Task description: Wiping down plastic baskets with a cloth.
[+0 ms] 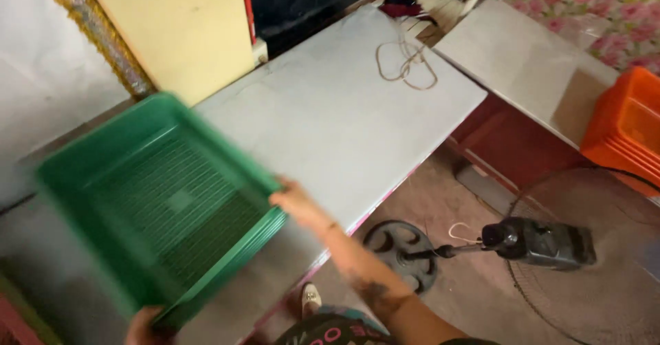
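A green plastic crate [165, 200] with a slotted bottom is tilted over the near end of a long grey table [330, 111]. My right hand [292, 200] grips the crate's right rim. At the bottom edge of the view, my left hand [141, 328] holds the crate's near corner. The crate looks empty and is blurred by motion.
A loop of cord [405, 63] lies at the table's far end. A second grey tabletop [529, 63] stands to the right with orange crates [625, 128] beside it. A standing fan [536, 242] and its round base [399, 249] are on the floor at the right.
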